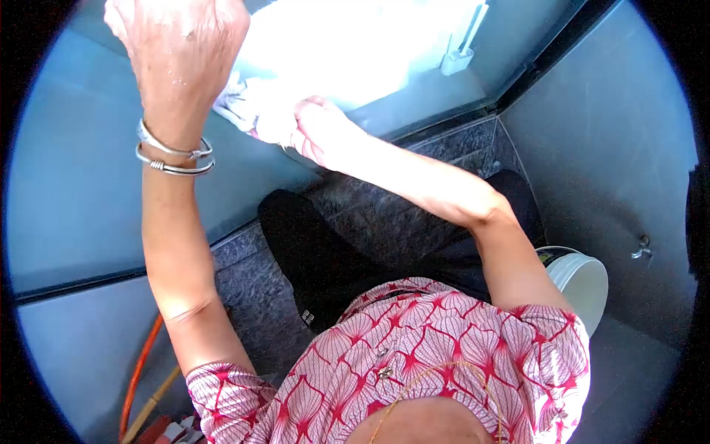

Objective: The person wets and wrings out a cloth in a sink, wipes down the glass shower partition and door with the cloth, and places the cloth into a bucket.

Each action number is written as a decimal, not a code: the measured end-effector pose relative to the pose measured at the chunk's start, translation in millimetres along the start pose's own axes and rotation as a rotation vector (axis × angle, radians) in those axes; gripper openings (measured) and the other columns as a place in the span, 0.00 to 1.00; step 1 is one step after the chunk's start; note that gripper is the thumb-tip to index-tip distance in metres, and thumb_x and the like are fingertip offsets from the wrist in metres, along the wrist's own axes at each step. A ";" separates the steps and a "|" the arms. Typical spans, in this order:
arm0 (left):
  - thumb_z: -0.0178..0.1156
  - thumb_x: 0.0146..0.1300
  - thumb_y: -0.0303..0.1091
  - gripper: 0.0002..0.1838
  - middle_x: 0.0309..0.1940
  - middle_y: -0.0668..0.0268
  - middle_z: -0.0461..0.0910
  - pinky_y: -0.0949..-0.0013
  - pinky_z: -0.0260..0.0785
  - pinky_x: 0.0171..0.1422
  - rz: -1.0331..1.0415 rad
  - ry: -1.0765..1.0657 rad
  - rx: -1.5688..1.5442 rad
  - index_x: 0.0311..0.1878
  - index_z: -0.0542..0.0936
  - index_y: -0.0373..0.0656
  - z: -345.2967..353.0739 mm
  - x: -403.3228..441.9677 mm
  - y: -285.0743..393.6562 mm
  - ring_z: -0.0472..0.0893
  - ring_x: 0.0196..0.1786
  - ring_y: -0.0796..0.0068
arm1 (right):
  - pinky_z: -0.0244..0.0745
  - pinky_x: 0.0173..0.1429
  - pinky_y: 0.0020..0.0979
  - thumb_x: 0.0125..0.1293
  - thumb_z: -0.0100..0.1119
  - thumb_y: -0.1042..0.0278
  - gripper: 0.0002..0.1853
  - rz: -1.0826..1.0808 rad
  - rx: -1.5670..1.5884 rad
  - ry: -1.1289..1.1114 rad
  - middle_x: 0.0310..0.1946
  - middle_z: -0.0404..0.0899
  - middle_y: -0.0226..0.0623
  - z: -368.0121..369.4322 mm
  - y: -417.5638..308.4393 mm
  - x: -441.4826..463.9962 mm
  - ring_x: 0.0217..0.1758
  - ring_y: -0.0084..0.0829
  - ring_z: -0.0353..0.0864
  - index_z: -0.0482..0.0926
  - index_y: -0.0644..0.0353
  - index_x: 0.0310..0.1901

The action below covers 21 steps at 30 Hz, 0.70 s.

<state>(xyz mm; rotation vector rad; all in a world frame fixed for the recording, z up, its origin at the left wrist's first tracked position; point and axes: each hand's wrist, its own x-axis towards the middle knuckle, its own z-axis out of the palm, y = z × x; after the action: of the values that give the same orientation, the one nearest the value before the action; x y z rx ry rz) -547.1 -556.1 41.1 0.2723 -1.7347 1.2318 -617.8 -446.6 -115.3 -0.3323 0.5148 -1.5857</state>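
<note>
My left hand (181, 37) is raised at the top left against the glass panel (81, 170), its fingers curled; what they hold, if anything, is hidden. Two silver bangles circle that wrist. Lower and to the right, my right hand (318, 129) is closed on a bunched white cloth (255, 107), which lies beside the glass. Bright glare washes out part of the cloth and the glass behind it.
A white bucket (584, 285) stands at my right, near a wall tap (642, 250). A white brush holder (457, 62) shows beyond the glass. Orange and yellow handles (140, 377) lean at lower left. Dark stone tiles (255, 296) cover the floor.
</note>
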 end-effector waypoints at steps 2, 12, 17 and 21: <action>0.49 0.61 0.32 0.21 0.60 0.42 0.61 0.50 0.50 0.67 0.088 -0.061 -0.014 0.57 0.68 0.35 -3.3 0.6 4.7 0.59 0.64 0.43 | 0.77 0.42 0.30 0.63 0.37 0.75 0.14 -0.039 -0.249 0.012 0.36 0.76 0.45 -4.4 -12.2 6.4 0.39 0.32 0.80 0.70 0.73 0.45; 0.52 0.60 0.27 0.14 0.44 0.53 0.77 0.69 0.67 0.51 -0.318 -0.123 -0.691 0.49 0.74 0.34 -59.7 33.9 -6.9 0.77 0.45 0.63 | 0.74 0.36 0.34 0.57 0.51 0.67 0.10 -1.367 -1.495 -0.081 0.26 0.77 0.43 95.3 -102.3 -2.1 0.30 0.33 0.78 0.77 0.65 0.33; 0.55 0.60 0.30 0.10 0.37 0.60 0.79 0.74 0.68 0.43 -0.191 -0.148 -0.439 0.42 0.78 0.35 -49.8 14.1 -45.6 0.77 0.38 0.72 | 0.74 0.35 0.37 0.58 0.53 0.62 0.13 -1.465 -1.799 -0.288 0.25 0.76 0.45 113.0 -107.4 -3.8 0.28 0.36 0.78 0.77 0.66 0.31; 0.57 0.60 0.33 0.10 0.31 0.65 0.81 0.77 0.70 0.37 -0.149 -0.164 -0.354 0.36 0.81 0.36 -40.7 9.3 -49.2 0.77 0.32 0.80 | 0.74 0.34 0.39 0.58 0.55 0.58 0.16 -1.229 -1.902 -0.326 0.23 0.75 0.47 73.8 -72.1 -1.0 0.27 0.38 0.79 0.76 0.66 0.29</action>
<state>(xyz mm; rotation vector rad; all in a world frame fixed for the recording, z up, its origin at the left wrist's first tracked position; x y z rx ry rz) -497.3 -542.5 79.9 0.2918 -1.9985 0.7951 -642.3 -453.0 -15.2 -2.6573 1.6279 -1.4691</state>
